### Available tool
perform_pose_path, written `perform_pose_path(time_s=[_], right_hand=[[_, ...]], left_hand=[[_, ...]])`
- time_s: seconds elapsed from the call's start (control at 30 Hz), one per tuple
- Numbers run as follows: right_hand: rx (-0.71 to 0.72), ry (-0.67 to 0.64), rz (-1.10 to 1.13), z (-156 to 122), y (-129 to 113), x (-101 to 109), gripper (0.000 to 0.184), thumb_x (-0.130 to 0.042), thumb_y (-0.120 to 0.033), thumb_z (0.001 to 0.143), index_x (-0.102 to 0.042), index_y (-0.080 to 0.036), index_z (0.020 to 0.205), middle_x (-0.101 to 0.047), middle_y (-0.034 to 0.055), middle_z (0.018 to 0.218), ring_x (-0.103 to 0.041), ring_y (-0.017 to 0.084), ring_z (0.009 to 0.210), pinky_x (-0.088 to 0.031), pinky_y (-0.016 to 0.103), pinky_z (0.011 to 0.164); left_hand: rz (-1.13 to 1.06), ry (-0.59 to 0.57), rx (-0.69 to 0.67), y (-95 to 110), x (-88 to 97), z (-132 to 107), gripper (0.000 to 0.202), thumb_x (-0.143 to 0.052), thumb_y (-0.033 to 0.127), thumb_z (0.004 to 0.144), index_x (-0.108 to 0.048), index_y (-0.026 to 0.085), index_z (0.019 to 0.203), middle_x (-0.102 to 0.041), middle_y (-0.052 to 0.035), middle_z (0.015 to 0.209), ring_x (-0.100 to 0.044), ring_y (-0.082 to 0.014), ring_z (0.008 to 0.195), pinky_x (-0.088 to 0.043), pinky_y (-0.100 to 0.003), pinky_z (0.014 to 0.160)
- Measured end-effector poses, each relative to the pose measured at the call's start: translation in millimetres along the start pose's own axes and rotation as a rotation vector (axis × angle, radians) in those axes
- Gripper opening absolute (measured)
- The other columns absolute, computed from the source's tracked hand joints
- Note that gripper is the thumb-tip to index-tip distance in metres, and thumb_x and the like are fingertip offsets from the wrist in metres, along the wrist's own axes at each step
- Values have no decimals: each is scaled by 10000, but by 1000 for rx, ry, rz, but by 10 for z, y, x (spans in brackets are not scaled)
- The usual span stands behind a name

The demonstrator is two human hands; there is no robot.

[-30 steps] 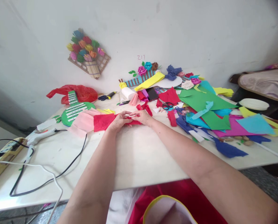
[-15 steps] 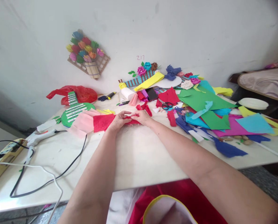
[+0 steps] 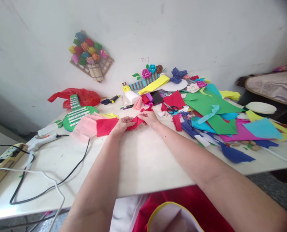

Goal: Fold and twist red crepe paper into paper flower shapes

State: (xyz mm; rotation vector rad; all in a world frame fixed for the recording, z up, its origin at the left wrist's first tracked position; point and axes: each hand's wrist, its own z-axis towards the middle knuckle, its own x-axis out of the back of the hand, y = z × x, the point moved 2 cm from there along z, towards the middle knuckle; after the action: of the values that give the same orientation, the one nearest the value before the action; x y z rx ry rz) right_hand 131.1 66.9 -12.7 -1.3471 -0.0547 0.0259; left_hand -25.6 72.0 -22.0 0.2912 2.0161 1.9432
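Observation:
Both of my hands meet at the middle of the white table [image 3: 138, 161]. My left hand [image 3: 122, 125] and my right hand [image 3: 149, 118] pinch a small folded piece of red crepe paper [image 3: 135, 122] between their fingertips. Just left of my left hand a flat red crepe sheet [image 3: 105, 126] lies over a pink sheet [image 3: 86, 126]. More red crepe scraps [image 3: 177, 122] lie to the right of my right hand.
A glue gun [image 3: 43, 139] with black and white cables [image 3: 49, 183] lies at the left. A green paper guitar [image 3: 77, 113], a red plastic bag [image 3: 84, 96], scissors [image 3: 171, 109], a white roll [image 3: 132, 96] and several coloured paper sheets [image 3: 206, 104] crowd the back and right.
The red paper piece has been gathered up between my fingertips and now stands bunched off the table. My right hand shifted slightly up and away from me.

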Motion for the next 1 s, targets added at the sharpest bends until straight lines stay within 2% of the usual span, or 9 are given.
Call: perform_pose_path(time_s=[0.13, 0.2, 0.4, 0.57, 0.73, 0.9, 1.0], right_hand=[[12, 21, 172, 32, 39, 27, 367, -554, -501, 736, -498, -161, 610, -491, -43, 430, -421, 57, 344, -337, 172, 344], [-38, 16, 231, 46, 63, 34, 397, -573, -530, 713, -480, -161, 601, -521, -27, 445, -439, 60, 352, -349, 173, 348], [-130, -84, 225, 16, 45, -13, 294, -687, -404, 647, -558, -140, 667, -585, -7, 500, -450, 54, 362, -323, 166, 333], [-103, -7, 180, 23, 63, -23, 231, -714, -281, 600, -535, -136, 581, -491, -50, 413, -400, 43, 346, -306, 169, 341], [-73, 1, 136, 75, 123, -5, 226, -711, -288, 579, -541, -139, 591, -480, -55, 421, -393, 49, 353, -295, 181, 346], [-36, -53, 127, 46, 70, -9, 245, -703, -296, 581, -511, -146, 555, -469, -56, 423, -381, 47, 356, -283, 188, 354], [-21, -78, 109, 22, 35, -10, 260, -693, -305, 590, -493, -148, 537, -463, -56, 423, -382, 47, 359, -283, 191, 363]], left_hand=[[-49, 40, -58, 15, 8, 11, 397, -792, 233, 510, -556, 122, 810, -668, -27, 654, -636, -144, 571, -499, -241, 565], [-48, 80, -99, 30, 12, 14, 393, -789, 227, 513, -552, 126, 809, -662, -11, 643, -626, -125, 553, -486, -214, 542], [-53, 105, -188, 21, 11, 49, 374, -776, 240, 545, -521, 132, 796, -665, -18, 653, -627, -125, 554, -470, -202, 512], [-94, 102, -172, 33, -27, 33, 376, -781, 204, 537, -505, 132, 782, -655, -9, 646, -643, -139, 585, -504, -232, 565], [-165, 54, -94, 92, -88, -21, 361, -775, 197, 536, -497, 137, 758, -662, -25, 676, -659, -177, 652, -535, -295, 628], [-215, 31, -58, 89, -77, -20, 294, -731, 302, 607, -531, 126, 733, -658, -47, 675, -651, -183, 659, -541, -308, 616], [-197, 32, -67, 69, -57, -14, 305, -749, 307, 583, -518, 130, 675, -640, -29, 614, -635, -164, 597, -537, -292, 585]])
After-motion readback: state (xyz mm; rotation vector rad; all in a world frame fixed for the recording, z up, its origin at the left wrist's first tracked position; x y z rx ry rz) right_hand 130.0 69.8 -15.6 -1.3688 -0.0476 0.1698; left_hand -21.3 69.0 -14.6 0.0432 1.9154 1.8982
